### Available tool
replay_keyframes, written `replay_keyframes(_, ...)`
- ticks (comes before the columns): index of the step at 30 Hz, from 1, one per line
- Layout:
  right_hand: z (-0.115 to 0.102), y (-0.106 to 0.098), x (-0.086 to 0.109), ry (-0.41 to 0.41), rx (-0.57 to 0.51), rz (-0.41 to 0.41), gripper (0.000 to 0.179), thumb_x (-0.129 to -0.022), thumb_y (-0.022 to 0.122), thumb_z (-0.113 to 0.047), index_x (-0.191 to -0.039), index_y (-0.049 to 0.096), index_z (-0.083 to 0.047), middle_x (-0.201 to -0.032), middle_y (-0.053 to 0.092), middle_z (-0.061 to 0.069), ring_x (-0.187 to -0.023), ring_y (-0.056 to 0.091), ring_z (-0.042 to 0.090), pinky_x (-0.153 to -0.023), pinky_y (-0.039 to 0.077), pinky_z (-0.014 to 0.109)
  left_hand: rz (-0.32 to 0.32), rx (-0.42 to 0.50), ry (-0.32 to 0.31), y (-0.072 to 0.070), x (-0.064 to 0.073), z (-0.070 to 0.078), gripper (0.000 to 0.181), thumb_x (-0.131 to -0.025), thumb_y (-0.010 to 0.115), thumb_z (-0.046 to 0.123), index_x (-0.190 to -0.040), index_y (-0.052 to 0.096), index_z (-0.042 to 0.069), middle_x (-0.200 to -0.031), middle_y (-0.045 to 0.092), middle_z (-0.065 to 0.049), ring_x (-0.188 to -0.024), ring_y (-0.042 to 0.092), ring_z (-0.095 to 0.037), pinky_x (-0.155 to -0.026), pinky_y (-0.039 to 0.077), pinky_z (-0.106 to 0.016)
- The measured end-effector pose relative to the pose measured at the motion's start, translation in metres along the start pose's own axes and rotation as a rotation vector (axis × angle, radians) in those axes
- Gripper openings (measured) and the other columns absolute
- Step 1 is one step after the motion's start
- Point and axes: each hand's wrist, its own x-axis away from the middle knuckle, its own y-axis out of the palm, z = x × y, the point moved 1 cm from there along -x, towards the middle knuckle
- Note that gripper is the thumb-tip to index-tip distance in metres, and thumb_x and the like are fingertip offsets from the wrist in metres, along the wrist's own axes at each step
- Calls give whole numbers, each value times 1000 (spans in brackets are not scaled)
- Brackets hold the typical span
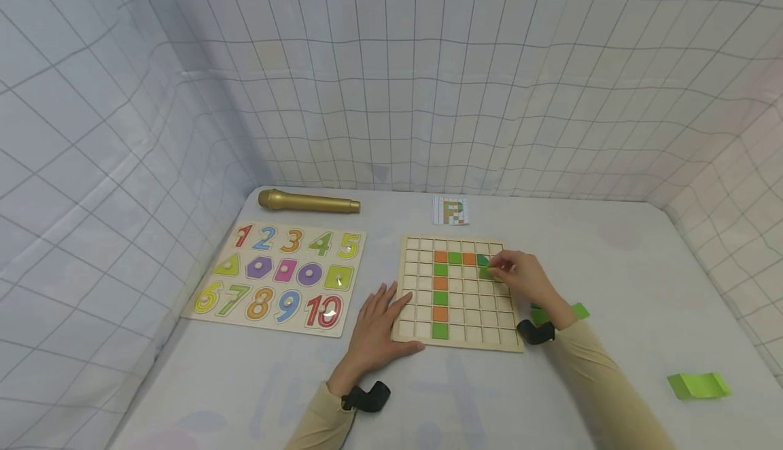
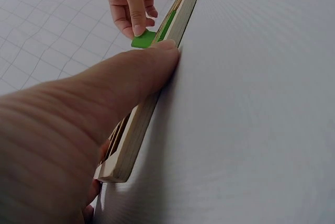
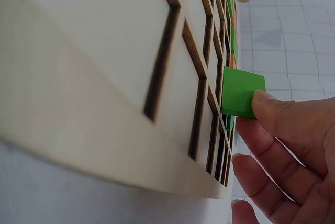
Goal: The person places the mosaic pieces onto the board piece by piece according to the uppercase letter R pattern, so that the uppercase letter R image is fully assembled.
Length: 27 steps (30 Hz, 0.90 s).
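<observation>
A wooden grid board lies on the table, with orange and green square tiles set in one column and along part of an upper row. Between thumb and fingers my right hand pinches a green square tile, its edge right at the grid near the upper right. Just above it, a dark green rounded tile fills a cell at the row's end. My left hand rests spread at the board's lower left corner, fingers straight, its thumb along the front edge.
Left of the board lies a number-and-shape puzzle. Behind are a gold microphone-shaped object and a small pattern card. Green pieces lie partly behind the right wrist; a folded light green piece sits farther right. Grid-patterned cloth walls enclose the table.
</observation>
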Motion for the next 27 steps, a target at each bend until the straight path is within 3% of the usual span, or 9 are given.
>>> replay_keyframes(12,-2,1,-6,118,59,-45,6,-85,71,-12,-87,72,-6,-77,63,0,-67,52,16,-58,43,30,1,10,2,-2,0,1,87,-72,75,53,-143,43,14,-154,25,-11,-142,11,-28,-114,8,-45)
replay_keyframes(27,-7,2,-11,175,136,-88,8,-86,70,-15,-83,70,-8,-74,62,-1,-66,54,15,-58,44,30,-4,15,-7,-1,1,1,87,-72,75,52,-144,43,15,-154,24,-10,-143,10,-27,-114,7,-45)
